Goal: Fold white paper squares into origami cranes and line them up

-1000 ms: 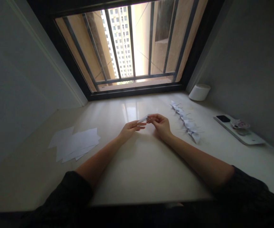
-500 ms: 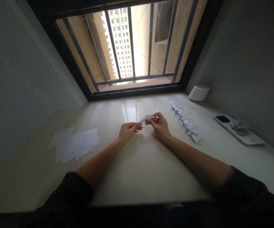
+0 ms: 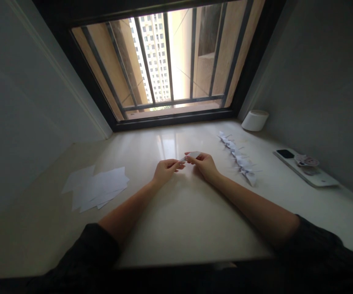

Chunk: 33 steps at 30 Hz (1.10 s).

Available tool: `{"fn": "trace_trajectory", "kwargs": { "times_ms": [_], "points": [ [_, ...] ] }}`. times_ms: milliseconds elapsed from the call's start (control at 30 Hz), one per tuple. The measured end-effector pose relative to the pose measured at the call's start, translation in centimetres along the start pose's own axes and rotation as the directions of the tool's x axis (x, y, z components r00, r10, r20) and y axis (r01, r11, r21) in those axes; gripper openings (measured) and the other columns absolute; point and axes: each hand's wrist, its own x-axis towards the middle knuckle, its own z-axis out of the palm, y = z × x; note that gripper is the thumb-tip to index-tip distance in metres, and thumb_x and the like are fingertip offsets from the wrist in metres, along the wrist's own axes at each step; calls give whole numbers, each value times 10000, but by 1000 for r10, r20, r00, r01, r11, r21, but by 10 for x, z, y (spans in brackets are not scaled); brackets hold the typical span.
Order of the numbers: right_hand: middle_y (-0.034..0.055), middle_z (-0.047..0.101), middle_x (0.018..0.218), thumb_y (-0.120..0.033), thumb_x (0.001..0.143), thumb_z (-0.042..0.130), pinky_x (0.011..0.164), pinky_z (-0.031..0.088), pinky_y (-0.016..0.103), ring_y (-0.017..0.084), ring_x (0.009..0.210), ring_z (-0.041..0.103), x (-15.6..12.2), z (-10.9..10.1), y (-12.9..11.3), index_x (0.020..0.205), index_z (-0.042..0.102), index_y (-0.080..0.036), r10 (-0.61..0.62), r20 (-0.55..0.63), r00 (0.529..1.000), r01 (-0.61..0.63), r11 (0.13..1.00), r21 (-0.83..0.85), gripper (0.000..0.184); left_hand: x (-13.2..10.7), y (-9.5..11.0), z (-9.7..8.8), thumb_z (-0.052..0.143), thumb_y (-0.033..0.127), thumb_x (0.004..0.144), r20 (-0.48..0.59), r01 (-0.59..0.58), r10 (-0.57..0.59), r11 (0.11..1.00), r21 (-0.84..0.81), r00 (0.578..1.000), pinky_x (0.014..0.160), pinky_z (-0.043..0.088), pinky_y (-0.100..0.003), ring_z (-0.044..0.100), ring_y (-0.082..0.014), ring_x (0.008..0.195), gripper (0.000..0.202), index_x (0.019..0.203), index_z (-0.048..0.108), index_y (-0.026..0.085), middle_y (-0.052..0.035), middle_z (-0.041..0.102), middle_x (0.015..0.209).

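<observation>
A small folded strip of white paper (image 3: 192, 155) is held above the tabletop between my two hands. My right hand (image 3: 203, 165) pinches it between thumb and fingers. My left hand (image 3: 166, 171) has its fingertips at the strip's left, pointed end. Both forearms reach in from the bottom of the view, with dark sleeves at the elbows. To the right of my right hand stands a row of several white origami cranes (image 3: 239, 159). They do not touch either hand.
Loose white paper sheets (image 3: 98, 188) overlap on the pale glossy sill-like table (image 3: 179, 228) at left. At right lie a phone (image 3: 285, 153) on a long white object (image 3: 305, 173), and a white cylinder (image 3: 255, 121). A barred window (image 3: 164, 61) and walls bound the back and sides.
The paper strip has shifted slightly right and lies lower in my right hand's fingers. My left fingers have closed in on its tip. The view has tilted slightly upward.
</observation>
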Motion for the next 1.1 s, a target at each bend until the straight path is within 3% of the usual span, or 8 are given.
{"fn": "trace_trajectory", "kwargs": {
  "times_ms": [200, 333, 433, 567, 667, 833, 1100],
  "points": [
    [51, 713, 806, -389, 630, 723, 683, 453, 284, 150, 689, 609, 1, -4, 0, 846, 720, -170, 21, 44, 999, -20, 1000, -7, 308, -3, 5, 1, 518, 519, 791, 44, -2, 2, 1000, 12, 999, 695, 497, -286, 663, -209, 837, 450, 902, 687, 118, -121, 707, 892],
    [41, 703, 725, -375, 614, 734, 585, 434, 260, 124, 588, 572, 4, -6, -4, 820, 727, -166, 33, 84, 996, -31, 999, -22, 293, -3, 3, 2, 492, 529, 801, 26, -1, 0, 1000, 28, 1000, 686, 504, -295, 671, -203, 779, 467, 880, 689, 114, -115, 712, 838],
    [38, 691, 656, -371, 587, 752, 548, 418, 249, 109, 533, 548, 5, -6, -10, 781, 730, -155, 36, 36, 999, -35, 999, -35, 292, -5, 2, 2, 466, 538, 812, 25, -38, 36, 996, 85, 999, 684, 504, -294, 674, -199, 746, 474, 863, 695, 127, -99, 715, 792],
    [66, 708, 714, -385, 576, 750, 571, 443, 262, 138, 598, 597, 2, -2, -18, 775, 732, -151, 78, -3, 997, -78, 995, -66, 307, -7, 3, 1, 451, 545, 819, 40, -91, 86, 981, 171, 996, 711, 493, -300, 672, -205, 760, 479, 879, 702, 142, -86, 719, 790],
    [75, 713, 737, -401, 560, 756, 597, 464, 274, 159, 646, 626, -2, 2, -21, 792, 729, -152, 126, -60, 990, -128, 991, -26, 341, -6, 1, 1, 423, 543, 835, 46, -100, 95, 987, 122, 994, 727, 488, -306, 670, -201, 757, 506, 895, 695, 120, -102, 718, 792],
    [59, 696, 671, -409, 526, 774, 565, 466, 280, 159, 593, 617, -1, 6, -15, 851, 706, -138, 45, -125, 991, -46, 999, -6, 429, -5, -1, 2, 401, 539, 846, 39, -90, 87, 994, 63, 995, 713, 487, -306, 669, -198, 749, 522, 897, 683, 103, -113, 715, 802],
    [-16, 638, 549, -353, 531, 774, 603, 496, 304, 149, 536, 610, 12, 6, -19, 919, 640, -153, -25, 74, 997, 24, 1000, 8, 457, -14, 13, 2, 468, 511, 816, -104, -106, 153, 926, 363, 983, 632, 442, -245, 633, -155, 739, 374, 860, 695, 218, -23, 714, 840]
  ]
}}
